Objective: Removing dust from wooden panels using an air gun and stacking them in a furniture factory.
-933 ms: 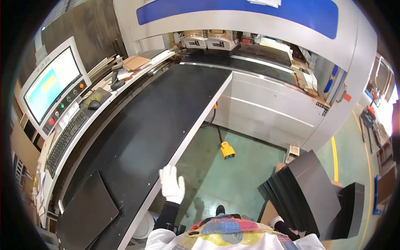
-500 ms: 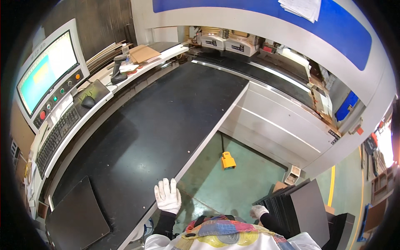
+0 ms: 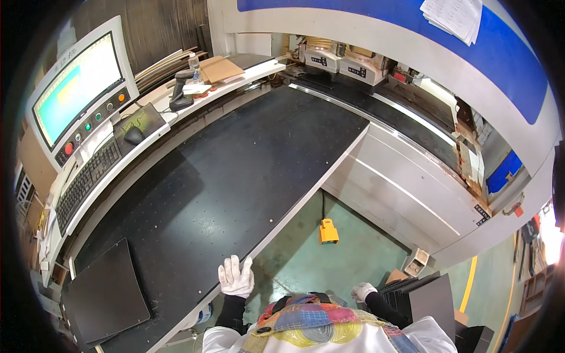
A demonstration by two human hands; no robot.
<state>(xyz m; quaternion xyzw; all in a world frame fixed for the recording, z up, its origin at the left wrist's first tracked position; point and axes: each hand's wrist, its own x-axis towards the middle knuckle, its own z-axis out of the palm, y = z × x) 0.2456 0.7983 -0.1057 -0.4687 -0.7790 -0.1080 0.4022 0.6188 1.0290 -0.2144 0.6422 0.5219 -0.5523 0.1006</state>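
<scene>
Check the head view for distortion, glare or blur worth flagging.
Head view: strong fisheye bend, so the black table edge curves and the corners go dark; the monitor is bright; glare washes out the far right rim; both gloved hands, left hand and right hand, look sharp.

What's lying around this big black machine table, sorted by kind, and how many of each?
White-gloved hands: 2, left hand on the table edge, right hand at the stack of dark sheets
Dark sheet on the table: 1
Yellow foot pedal: 1
Keyboard: 1
Screen: 1
Total: 6
</scene>
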